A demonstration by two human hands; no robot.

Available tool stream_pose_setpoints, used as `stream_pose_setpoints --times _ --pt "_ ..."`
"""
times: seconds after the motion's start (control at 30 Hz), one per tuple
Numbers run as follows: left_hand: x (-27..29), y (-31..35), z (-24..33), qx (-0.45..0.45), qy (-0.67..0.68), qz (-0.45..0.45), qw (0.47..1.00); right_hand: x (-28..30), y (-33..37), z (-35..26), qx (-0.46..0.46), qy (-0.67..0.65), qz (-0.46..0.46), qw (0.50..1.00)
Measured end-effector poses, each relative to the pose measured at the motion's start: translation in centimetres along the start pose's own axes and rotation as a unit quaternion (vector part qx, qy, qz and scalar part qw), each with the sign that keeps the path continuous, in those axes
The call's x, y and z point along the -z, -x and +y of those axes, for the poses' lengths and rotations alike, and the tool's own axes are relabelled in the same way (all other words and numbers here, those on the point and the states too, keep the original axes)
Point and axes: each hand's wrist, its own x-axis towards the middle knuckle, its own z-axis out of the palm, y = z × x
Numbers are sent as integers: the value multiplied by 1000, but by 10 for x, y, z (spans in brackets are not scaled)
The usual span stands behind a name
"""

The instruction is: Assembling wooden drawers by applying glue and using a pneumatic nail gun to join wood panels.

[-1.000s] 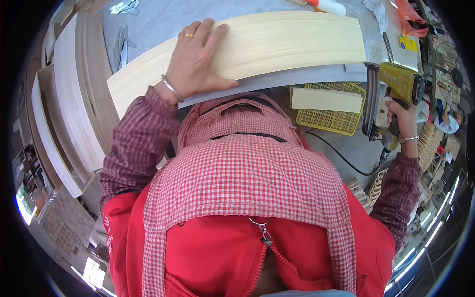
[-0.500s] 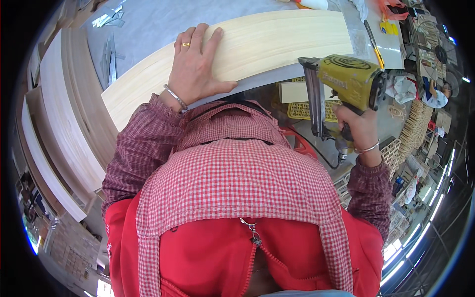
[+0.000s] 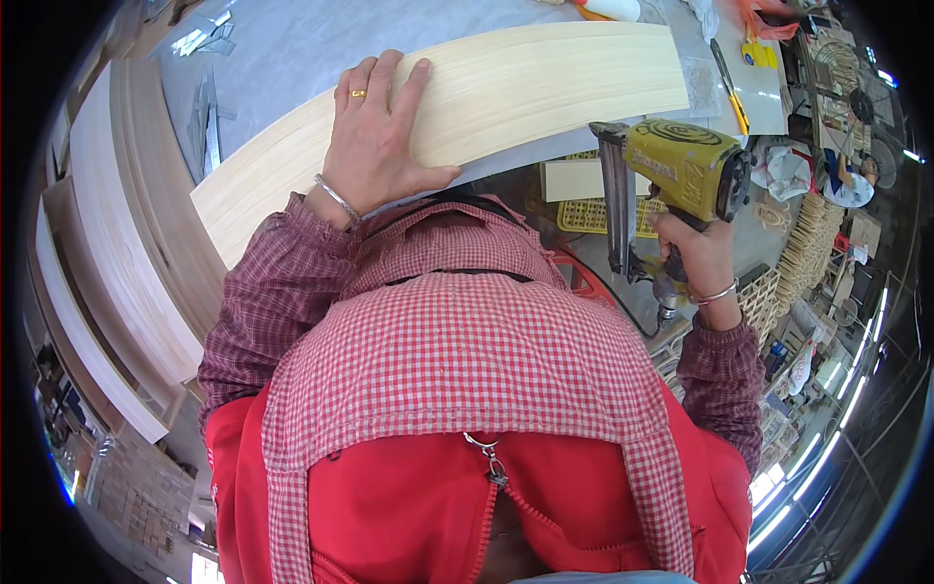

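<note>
A long pale wooden board [image 3: 545, 83] lies across the worktable in front of me. My left hand [image 3: 377, 131] rests on its left part, fingers spread and thumb stretched along the near edge. To the right, my right hand [image 3: 696, 251] is wrapped round the handle of a yellow-green pneumatic nail gun [image 3: 681, 165]. The gun's nose is just off the board's near edge, close to its right end, and its slanted magazine points down. A hose fitting hangs below the grip.
Grey metal strips [image 3: 206, 122] and a yellow-black utility knife [image 3: 730, 88] lie on the table [image 3: 282, 44]. Wooden boards [image 3: 136, 214] are stacked at the left. Beyond the near edge sit a yellow plastic crate [image 3: 589, 216] and a red stool [image 3: 587, 282]. Another person [image 3: 851, 185] is at far right.
My right hand and the nail gun have dropped slightly, and the gun has turned a little. My left hand stays spread on the board. The whole view has shifted slightly.
</note>
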Motion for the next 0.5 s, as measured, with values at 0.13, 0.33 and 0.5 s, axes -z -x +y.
stream_pose_setpoints --times 0.13,0.33,0.5 --pt "-1 2 0 1 3 0 1000 -1 1 1 -2 7 1 1000" --pt "-2 6 4 2 1 -4 1000 0 1 6 -16 13 -1 1000" --pt "-1 10 6 11 1 -8 1000 1 0 10 -19 33 -12 999"
